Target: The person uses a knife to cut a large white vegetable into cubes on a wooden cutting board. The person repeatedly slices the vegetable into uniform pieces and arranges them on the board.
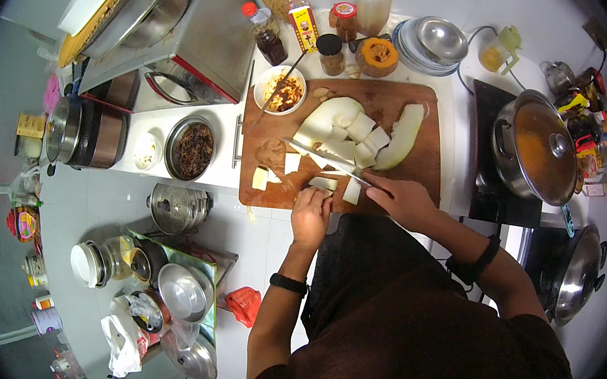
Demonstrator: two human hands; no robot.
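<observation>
My right hand (pixel 403 203) is closed round the handle of a kitchen knife (pixel 328 159), whose blade points up and left over a wooden cutting board (pixel 420 176). At the board's near edge, my left hand (pixel 311 211) has its fingertips on a pale piece of melon or gourd (pixel 323 183). Another cut piece (pixel 351 191) lies between the hands. Beyond the blade are several pale chunks (pixel 361 127) and a large curved section (pixel 329 116). A long curved slice (pixel 407 135) rests on the right. Smaller pieces (pixel 259 178) lie at the left.
A white bowl of red-brown sauce (pixel 283 88) with chopsticks stands at the board's upper left. Behind are jars, bottles and a cut pumpkin (pixel 376 57). A lidded steel pot (pixel 537 146) stands on the cooktop at right. A metal bowl of dark food (pixel 190 148) is on the left.
</observation>
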